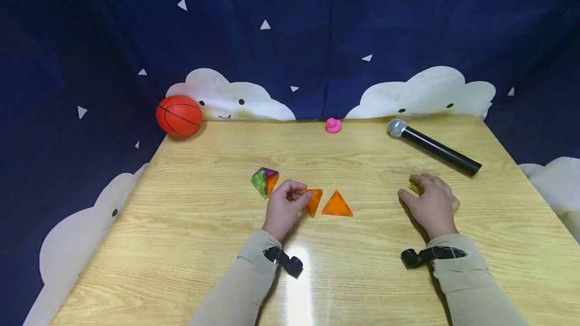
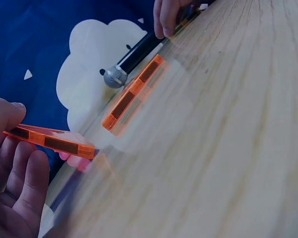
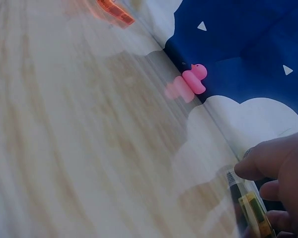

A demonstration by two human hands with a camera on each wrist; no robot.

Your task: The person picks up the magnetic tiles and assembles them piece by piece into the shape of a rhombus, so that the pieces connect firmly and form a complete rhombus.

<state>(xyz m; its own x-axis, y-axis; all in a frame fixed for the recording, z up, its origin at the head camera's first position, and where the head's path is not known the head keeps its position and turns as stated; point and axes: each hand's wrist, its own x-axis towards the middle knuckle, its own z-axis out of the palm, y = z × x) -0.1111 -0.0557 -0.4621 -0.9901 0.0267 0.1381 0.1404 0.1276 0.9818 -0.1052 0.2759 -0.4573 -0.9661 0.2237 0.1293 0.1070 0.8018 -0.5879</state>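
My left hand (image 1: 284, 210) pinches an orange triangular magnetic tile (image 1: 313, 201) between thumb and fingers, tilted up off the tabletop in the left wrist view. Just to its right, a second orange triangle tile (image 1: 337, 204) lies flat. Behind the left hand stands a small pyramid of green, purple and orange tiles (image 1: 260, 181). Over on the right, my right hand (image 1: 432, 205) is at a yellow tile (image 3: 256, 214), its fingers bent loosely over it and mostly covering it from above. In the right wrist view the thumb stands apart from this tile.
A black microphone (image 1: 435, 150) with a silver head lies beyond the right hand. At the table's back edge sit a pink rubber duck (image 1: 333, 125) and a red basketball (image 1: 179, 116). A dark blue curtain (image 1: 308, 39) with clouds hangs behind the wooden table (image 1: 181, 245).
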